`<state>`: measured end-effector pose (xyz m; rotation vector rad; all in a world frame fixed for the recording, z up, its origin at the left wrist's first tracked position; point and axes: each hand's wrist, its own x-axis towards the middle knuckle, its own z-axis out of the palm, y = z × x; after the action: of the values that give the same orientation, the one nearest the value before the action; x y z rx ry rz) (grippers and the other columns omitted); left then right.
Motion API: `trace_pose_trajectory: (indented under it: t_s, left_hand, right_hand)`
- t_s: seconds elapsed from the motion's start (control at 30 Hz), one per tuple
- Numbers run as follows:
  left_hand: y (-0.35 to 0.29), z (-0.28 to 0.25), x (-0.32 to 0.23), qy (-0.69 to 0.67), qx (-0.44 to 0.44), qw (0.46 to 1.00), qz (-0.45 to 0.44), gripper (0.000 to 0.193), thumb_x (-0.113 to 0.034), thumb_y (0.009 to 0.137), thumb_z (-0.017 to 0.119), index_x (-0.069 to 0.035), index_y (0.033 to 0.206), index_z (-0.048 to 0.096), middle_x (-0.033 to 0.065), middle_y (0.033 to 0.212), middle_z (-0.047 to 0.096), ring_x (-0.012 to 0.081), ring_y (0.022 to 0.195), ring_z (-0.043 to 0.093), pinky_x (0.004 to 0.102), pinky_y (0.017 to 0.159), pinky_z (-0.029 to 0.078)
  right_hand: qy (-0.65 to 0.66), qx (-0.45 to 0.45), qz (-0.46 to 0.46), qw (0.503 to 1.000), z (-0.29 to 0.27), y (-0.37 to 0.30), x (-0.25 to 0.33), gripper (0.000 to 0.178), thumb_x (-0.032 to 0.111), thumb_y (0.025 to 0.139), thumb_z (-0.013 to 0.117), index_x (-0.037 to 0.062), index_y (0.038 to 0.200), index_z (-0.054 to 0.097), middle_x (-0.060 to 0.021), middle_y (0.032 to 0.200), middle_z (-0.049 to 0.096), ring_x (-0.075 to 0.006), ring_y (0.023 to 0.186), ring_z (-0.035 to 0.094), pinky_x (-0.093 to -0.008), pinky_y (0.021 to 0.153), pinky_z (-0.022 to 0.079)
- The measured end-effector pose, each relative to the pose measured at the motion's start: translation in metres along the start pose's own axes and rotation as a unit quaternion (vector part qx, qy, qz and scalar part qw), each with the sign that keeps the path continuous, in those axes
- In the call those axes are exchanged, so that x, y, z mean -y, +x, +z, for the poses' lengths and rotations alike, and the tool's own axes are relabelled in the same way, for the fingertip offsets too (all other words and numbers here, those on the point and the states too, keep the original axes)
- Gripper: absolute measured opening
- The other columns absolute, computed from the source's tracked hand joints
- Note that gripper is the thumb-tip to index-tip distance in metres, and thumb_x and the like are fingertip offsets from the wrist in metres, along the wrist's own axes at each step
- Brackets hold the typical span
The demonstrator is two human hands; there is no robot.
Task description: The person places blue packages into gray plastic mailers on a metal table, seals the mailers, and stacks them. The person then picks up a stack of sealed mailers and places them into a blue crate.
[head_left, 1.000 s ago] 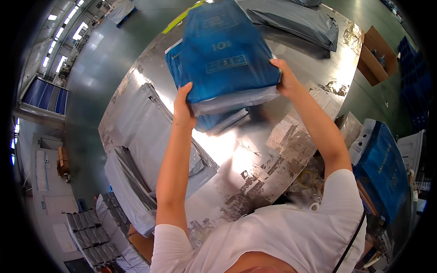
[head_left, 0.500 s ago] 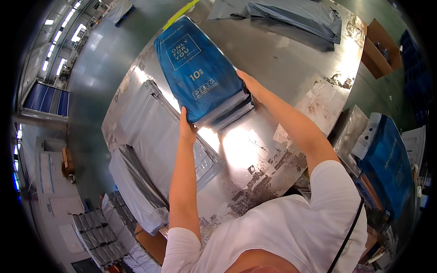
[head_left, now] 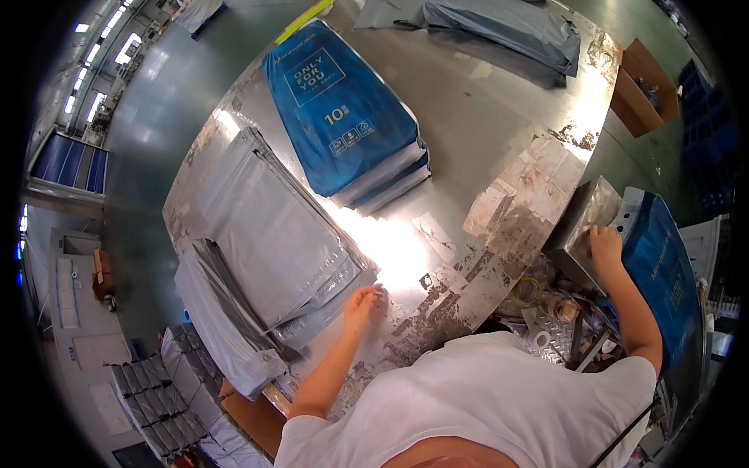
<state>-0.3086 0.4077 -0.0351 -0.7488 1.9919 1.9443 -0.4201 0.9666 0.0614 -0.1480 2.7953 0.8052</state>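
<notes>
- Steel-grey metal table (head_left: 468, 117), shiny, worn and scuffed with patchy tape residue near its right edge, glare spot in the middle.
- Left hand (head_left: 360, 300) rests at the near corner of the grey mailer-bag stack (head_left: 273, 226), fingers (head_left: 378, 292) loosely curled, tips touching the bag edge and table surface; holding nothing that I can make out.
- Right hand (head_left: 605, 243) off to the right, fingers laid flat against the top of a blue bag bundle (head_left: 663, 273) standing on edge beside the table, next to a shiny metal box (head_left: 587, 226); grip not clear, cannot tell if it pinches a bag.
- Blue bag pile (head_left: 343, 117) lies flat on the table, far from both hands, white print on top, several bags stacked with edges fanning toward the person.
- Second grey bag stack (head_left: 226, 327) hangs over the table's near-left edge, just beside the first one, darker bag edges showing between.
- More grey bags (head_left: 507, 27) lie at the far end of the table.
- Clutter below the right table edge: tape rolls (head_left: 538, 312), small bits, hard to tell apart.
- Open cardboard box (head_left: 640, 86) on the floor, far right.
- Folded grey crates (head_left: 152, 398) stacked at lower left on the floor.
- Nothing lies between the left hand and the grey stack; bare table separates it from the blue pile.
</notes>
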Motion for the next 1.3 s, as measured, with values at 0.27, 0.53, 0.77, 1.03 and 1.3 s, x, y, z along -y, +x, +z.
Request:
trace_pose_trajectory:
  t_s: [0.27,0.53,0.77,1.03,1.3]
  left_hand:
    - [-0.052,0.031,0.016,-0.021,0.092,0.994,-0.059,0.022,-0.012,0.088,0.049,-0.002,0.106,0.055,0.0070,0.098,0.061,0.0122,0.089,0.056,0.0235,0.077,0.043]
    - [-0.074,0.026,0.019,-0.073,0.052,0.991,-0.098,0.024,-0.016,0.089,0.047,-0.003,0.108,0.054,0.0069,0.101,0.060,0.0124,0.091,0.054,0.0248,0.079,0.042]
    - [-0.077,0.045,0.004,-0.118,0.058,0.979,-0.157,0.024,-0.014,0.089,0.046,-0.003,0.109,0.053,0.0057,0.103,0.058,0.0123,0.095,0.053,0.0260,0.083,0.042]
    - [0.021,0.105,-0.079,0.011,0.150,0.989,0.001,0.023,-0.007,0.087,0.049,-0.001,0.108,0.054,0.0044,0.101,0.059,0.0103,0.094,0.052,0.0239,0.084,0.040]
    - [0.102,0.154,-0.102,-0.018,0.171,0.985,0.000,0.029,-0.020,0.092,0.043,-0.001,0.113,0.052,0.0054,0.104,0.057,0.0129,0.094,0.053,0.0251,0.082,0.042]
  right_hand:
    - [0.176,-0.086,-0.035,0.980,0.009,0.029,-0.023,0.008,0.005,0.066,0.056,0.0064,0.074,0.057,-0.0141,0.069,0.061,-0.0277,0.065,0.062,-0.0360,0.057,0.048]
    - [0.520,0.195,0.087,0.827,-0.016,0.106,-0.041,0.011,-0.001,0.065,0.052,0.0046,0.067,0.061,-0.0073,0.049,0.052,-0.0148,0.040,0.049,-0.0297,0.037,0.035]
    - [0.691,0.007,0.131,0.711,-0.060,0.236,-0.013,0.011,0.013,0.078,0.058,0.0034,0.075,0.061,-0.0017,0.047,0.048,-0.0086,0.035,0.039,-0.0233,0.032,0.027]
    - [0.782,-0.313,-0.099,0.530,-0.251,0.406,0.023,0.032,0.005,0.081,0.053,0.0005,0.112,0.050,-0.0065,0.091,0.062,-0.0108,0.073,0.054,-0.0224,0.058,0.043]
    - [0.720,0.111,0.086,0.679,-0.002,0.349,-0.078,0.064,0.054,0.081,0.050,0.0087,0.126,0.044,-0.0107,0.119,0.049,-0.0170,0.105,0.046,-0.0287,0.084,0.038]
